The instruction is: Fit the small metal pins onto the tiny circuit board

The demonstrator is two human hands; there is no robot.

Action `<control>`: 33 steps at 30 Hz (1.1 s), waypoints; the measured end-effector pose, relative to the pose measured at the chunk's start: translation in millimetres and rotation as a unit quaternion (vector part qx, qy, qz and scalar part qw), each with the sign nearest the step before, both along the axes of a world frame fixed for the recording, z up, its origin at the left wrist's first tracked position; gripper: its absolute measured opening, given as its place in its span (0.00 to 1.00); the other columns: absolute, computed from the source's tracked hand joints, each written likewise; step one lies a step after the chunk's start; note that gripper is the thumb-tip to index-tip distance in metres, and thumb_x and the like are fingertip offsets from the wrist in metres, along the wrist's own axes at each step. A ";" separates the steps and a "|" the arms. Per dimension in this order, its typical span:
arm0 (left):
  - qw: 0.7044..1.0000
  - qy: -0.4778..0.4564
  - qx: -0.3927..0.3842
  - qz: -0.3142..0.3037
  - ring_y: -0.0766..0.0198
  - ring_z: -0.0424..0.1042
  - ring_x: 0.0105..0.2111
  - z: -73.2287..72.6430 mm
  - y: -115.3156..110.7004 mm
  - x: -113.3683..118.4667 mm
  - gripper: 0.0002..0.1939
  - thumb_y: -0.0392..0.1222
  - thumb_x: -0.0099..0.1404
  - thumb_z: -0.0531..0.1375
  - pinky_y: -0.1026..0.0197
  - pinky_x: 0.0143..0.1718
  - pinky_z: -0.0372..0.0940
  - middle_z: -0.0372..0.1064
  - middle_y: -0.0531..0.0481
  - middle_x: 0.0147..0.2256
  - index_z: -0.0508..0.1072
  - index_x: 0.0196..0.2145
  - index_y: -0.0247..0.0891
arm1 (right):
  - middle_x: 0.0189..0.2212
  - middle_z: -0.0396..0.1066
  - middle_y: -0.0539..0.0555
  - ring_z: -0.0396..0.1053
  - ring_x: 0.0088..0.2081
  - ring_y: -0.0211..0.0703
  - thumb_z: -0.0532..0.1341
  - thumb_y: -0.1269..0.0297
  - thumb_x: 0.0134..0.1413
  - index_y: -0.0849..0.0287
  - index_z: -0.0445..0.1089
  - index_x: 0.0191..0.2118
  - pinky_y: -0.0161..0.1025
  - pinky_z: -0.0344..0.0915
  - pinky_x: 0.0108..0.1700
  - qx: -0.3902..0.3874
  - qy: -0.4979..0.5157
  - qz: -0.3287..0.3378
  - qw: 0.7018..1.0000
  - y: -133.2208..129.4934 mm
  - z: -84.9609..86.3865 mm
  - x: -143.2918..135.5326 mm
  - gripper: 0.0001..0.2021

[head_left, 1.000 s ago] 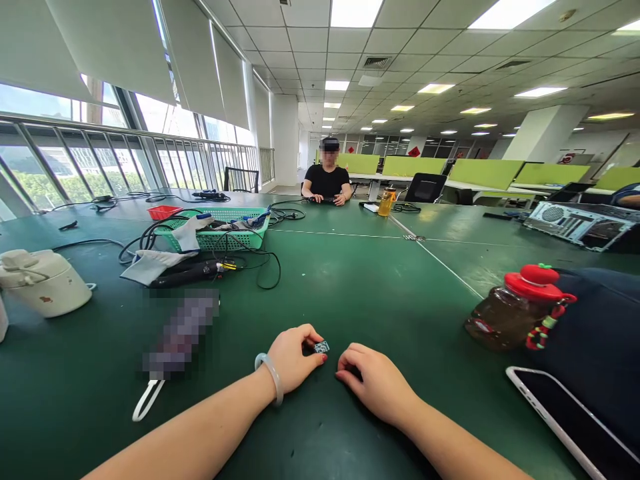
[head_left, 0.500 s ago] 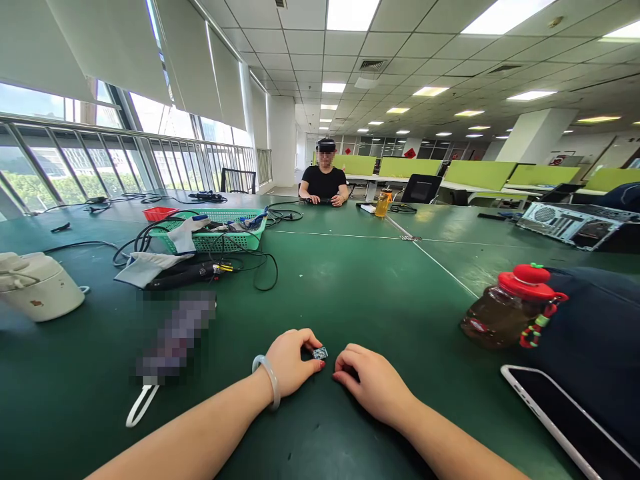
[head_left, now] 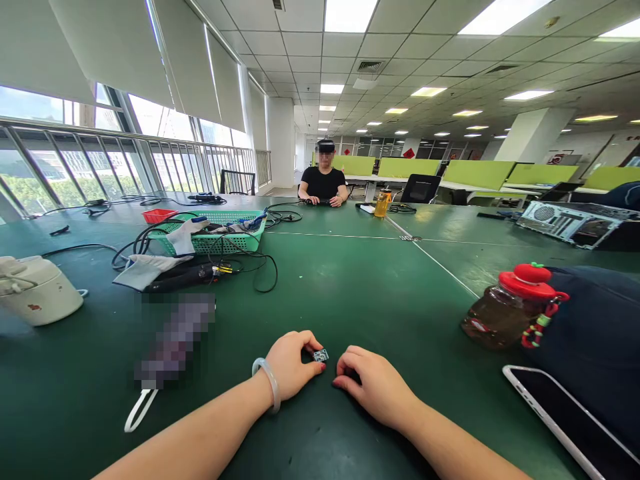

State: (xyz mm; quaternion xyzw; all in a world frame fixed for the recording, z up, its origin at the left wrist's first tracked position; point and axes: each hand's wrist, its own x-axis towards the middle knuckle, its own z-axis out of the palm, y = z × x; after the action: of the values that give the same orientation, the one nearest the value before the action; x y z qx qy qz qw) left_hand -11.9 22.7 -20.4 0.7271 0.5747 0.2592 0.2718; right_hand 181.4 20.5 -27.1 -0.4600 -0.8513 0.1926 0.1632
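Note:
A small, light-blue patterned piece (head_left: 321, 355) is pinched between the thumb and fingers of my left hand (head_left: 291, 365), low over the green table (head_left: 320, 293). A pale bangle (head_left: 267, 383) circles my left wrist. Just to the right, my right hand (head_left: 375, 381) rests on the table with its fingers curled. Its thumb and index fingertip are close, with a small gap between them, and nothing shows in the grip. The two hands do not touch.
A green basket (head_left: 215, 233) of cables stands at the back left, a white bag (head_left: 37, 290) beyond it. A red-lidded bottle (head_left: 505, 307) and a tablet (head_left: 565, 420) lie right. A person (head_left: 324, 180) sits across the table.
Both hands keep nearly the same place and pose. The view has shifted very slightly.

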 end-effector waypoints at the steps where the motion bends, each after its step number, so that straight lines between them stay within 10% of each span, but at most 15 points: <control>1: 1.000 0.000 0.002 -0.001 0.61 0.69 0.35 -0.3 0.2 0.0 0.10 0.43 0.49 0.62 0.59 0.37 0.62 0.71 0.51 0.32 0.72 0.31 0.40 | 0.29 0.66 0.46 0.64 0.29 0.34 0.60 0.64 0.51 0.55 0.67 0.29 0.32 0.58 0.31 0.001 0.002 -0.001 1.000 0.4 -0.7 0.2 0.03; 22: 1.000 -0.029 -0.001 0.000 0.63 0.69 0.34 -3.5 3.7 0.0 0.09 0.42 0.50 0.62 0.61 0.36 0.62 0.71 0.52 0.32 0.71 0.31 0.40 | 0.30 0.65 0.48 0.63 0.29 0.35 0.53 0.70 0.55 0.57 0.65 0.30 0.33 0.57 0.30 0.055 -0.054 0.041 0.996 -2.9 2.7 3.6 0.06; 33: 0.994 -0.052 0.038 -0.089 0.64 0.68 0.33 14.9 -18.3 13.3 0.10 0.42 0.47 0.66 0.62 0.37 0.60 0.71 0.54 0.31 0.72 0.29 0.39 | 0.30 0.66 0.52 0.62 0.29 0.35 0.51 0.67 0.58 0.58 0.67 0.32 0.32 0.59 0.31 0.206 0.126 0.071 0.968 -13.7 11.5 2.4 0.08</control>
State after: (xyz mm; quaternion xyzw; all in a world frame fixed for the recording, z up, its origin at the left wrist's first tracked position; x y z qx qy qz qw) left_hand 1.4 4.4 -5.6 0.7708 0.4825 0.2929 0.2953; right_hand 183.8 6.8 -15.6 -0.3271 -0.8755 0.0806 0.3464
